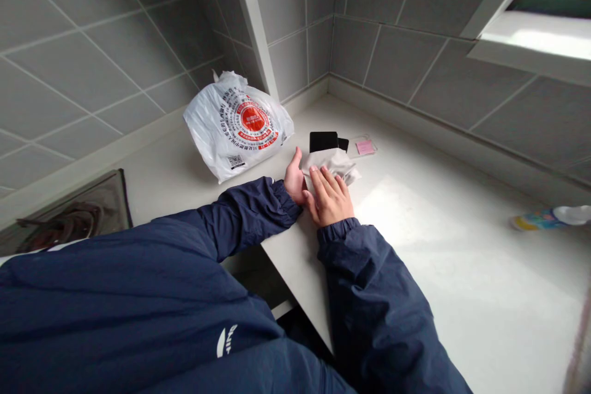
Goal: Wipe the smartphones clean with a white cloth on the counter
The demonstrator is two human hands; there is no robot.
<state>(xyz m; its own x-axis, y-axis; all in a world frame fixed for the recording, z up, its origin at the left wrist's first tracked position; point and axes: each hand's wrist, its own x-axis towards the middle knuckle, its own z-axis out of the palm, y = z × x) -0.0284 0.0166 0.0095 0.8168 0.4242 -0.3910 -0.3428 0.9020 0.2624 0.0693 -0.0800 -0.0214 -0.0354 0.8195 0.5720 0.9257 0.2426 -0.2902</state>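
Note:
My right hand (pixel 329 197) lies over a crumpled light grey cloth (pixel 339 163), its fingers together and pressing the cloth down onto a flat black phone-like slab (pixel 323 141). The slab's far end sticks out beyond the cloth. My left hand (pixel 294 177) is at the slab's left side, thumb raised and palm turned toward it. Its other fingers are hidden under the slab and cloth. Just behind on the right is a second, smaller black piece (pixel 343 144), partly covered. Beside that lies a clear case (pixel 372 144) with a pink slip (pixel 365 147) in it.
A white plastic bag (pixel 217 129) with red and black print stands on the pale countertop (pixel 415 246) to the left. A dark stove top (pixel 74 212) is at far left. A colourful bottle or pack (pixel 538 220) lies at right. Grey tiled walls (pixel 406 61) meet behind.

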